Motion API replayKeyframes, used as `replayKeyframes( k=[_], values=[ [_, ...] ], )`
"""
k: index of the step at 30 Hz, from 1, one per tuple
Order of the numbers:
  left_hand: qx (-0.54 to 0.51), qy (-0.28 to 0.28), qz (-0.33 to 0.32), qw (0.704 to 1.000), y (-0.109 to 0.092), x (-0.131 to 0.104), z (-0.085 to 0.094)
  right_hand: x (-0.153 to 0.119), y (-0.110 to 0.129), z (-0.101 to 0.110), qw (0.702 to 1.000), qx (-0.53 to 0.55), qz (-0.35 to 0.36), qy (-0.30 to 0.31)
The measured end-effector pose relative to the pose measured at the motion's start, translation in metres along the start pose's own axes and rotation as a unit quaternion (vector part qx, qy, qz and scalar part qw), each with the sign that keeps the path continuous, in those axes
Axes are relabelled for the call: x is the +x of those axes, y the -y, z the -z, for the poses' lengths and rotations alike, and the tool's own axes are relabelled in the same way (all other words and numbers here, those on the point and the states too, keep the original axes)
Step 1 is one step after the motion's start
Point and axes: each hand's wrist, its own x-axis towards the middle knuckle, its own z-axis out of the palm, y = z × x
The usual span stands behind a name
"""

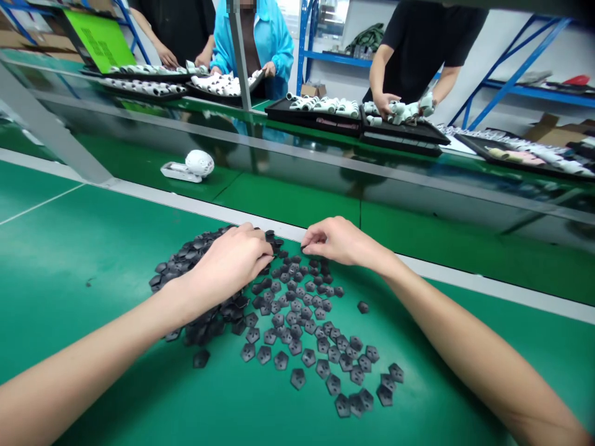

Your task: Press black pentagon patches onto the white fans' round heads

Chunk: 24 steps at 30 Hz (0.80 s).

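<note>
A heap of small black pentagonal pieces lies on the green table, partly covered by my left hand. The fingers of that hand curl together at the heap's right edge, and whatever is between them is hidden. To the right of the heap, many loose pentagonal pieces are spread out, mostly in one layer with small holes showing. Beyond their far end, close to the table's pale edge strip, my right hand pinches a black piece between thumb and fingers.
A white rounded object on a base stands on the green belt past the edge strip. A slanted metal post rises at left. Across the line, several people handle white parts over black trays.
</note>
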Motion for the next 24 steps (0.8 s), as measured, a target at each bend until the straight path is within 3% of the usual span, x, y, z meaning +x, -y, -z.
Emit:
replayKeyframes(
  k=[4, 9, 14, 18, 21, 24],
  values=[
    [-0.057, -0.004, 0.013, 0.998, 0.002, 0.013, 0.002, 0.000, -0.004, 0.006, 0.999, 0.004, 0.001, 0.052],
    [-0.153, 0.047, -0.016, 0.987, -0.010, 0.049, -0.001, -0.004, -0.009, 0.015, 0.995, -0.008, 0.003, 0.096],
    [-0.192, 0.068, -0.003, 0.979, -0.002, 0.067, 0.004, -0.007, -0.009, 0.011, 1.000, -0.011, 0.015, 0.004],
    [-0.190, 0.060, 0.032, 0.980, 0.019, 0.063, 0.021, 0.001, -0.004, -0.013, 0.993, -0.012, 0.097, -0.068],
    [-0.196, 0.033, 0.060, 0.978, 0.026, 0.056, 0.035, 0.010, -0.001, -0.030, 0.988, -0.026, 0.134, -0.070],
    [-0.218, -0.033, 0.078, 0.972, 0.023, 0.044, 0.042, 0.016, -0.002, -0.037, 0.987, -0.024, 0.147, -0.060]
  ],
)
